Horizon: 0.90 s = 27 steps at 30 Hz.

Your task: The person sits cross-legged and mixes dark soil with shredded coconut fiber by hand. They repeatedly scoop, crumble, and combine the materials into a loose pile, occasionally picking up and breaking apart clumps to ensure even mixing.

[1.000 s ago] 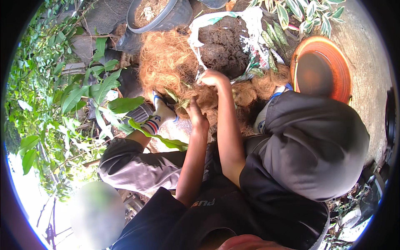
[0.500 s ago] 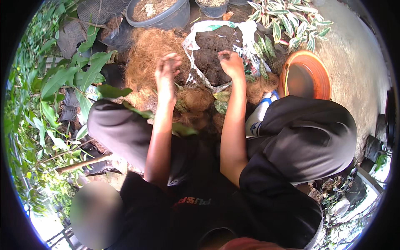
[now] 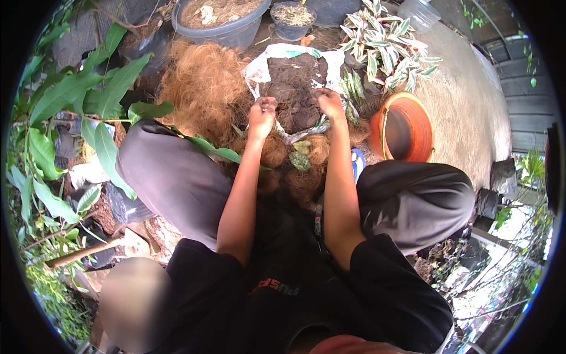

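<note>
A white plastic sack (image 3: 257, 71) lies opened out in front of me, its rim folded round dark, fibrous soil (image 3: 292, 88). At the sack's near left edge, my left hand (image 3: 263, 115) is closed with the fingers curled together. Over the right side of the soil, my right hand (image 3: 328, 102) is closed in a pinch. What either hand holds, if anything, is hidden or too small to make out. A heap of loose brown coconut fibre (image 3: 203, 82) lies left of the sack. Between my knees sit fibre-wrapped balls with spotted leaves (image 3: 299, 161).
An orange-brown pot (image 3: 405, 127) with dark contents stands right of the sack. Behind are a large grey pot (image 3: 224, 29), a small pot (image 3: 292, 20) and a variegated plant (image 3: 386, 47). Leafy branches (image 3: 118, 88) reach in from the left, beside a wooden handle (image 3: 82, 252).
My left hand has moved right, from beside the fibre heap to the sack's edge, and its spread fingers have closed. My right hand stays closed near the sack's right side. The view has shifted.
</note>
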{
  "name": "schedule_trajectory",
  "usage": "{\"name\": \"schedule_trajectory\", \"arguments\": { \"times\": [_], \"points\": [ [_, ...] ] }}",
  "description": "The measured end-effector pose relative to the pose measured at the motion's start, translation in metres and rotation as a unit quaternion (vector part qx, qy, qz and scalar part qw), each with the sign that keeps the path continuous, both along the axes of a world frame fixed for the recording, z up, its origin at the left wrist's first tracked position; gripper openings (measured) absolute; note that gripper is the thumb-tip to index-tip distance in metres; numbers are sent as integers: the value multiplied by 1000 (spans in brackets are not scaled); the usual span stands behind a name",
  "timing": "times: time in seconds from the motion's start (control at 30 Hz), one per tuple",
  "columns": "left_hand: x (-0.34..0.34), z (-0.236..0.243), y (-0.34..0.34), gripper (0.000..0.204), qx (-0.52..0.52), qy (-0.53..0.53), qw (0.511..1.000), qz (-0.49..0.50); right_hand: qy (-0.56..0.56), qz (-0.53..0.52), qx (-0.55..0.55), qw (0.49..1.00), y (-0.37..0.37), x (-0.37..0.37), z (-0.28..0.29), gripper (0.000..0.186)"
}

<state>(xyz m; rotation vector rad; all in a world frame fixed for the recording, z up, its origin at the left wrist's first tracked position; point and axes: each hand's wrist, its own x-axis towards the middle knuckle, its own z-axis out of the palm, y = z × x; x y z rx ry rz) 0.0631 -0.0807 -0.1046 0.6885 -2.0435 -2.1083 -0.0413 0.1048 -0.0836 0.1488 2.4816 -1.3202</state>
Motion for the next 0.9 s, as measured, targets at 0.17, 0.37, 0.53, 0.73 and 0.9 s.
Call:
{"name": "schedule_trajectory", "arguments": {
  "times": [0.17,0.37,0.53,0.73,0.9],
  "points": [
    [11,-25,6,19,1,15,999,37,-25,227,171,958,-28,-9,-19,60],
    [25,1,18,21,-102,12,991,90,-45,322,227,918,-57,-16,-36,96],
    [42,27,31,23,-90,23,993,74,-82,359,262,892,-62,-29,-38,95],
    [62,104,25,25,-269,0,962,-37,-76,365,248,894,-69,-30,-48,107],
    [21,220,-4,27,-252,-27,931,-263,-99,344,215,909,-61,-37,-62,105]
  ]
}}
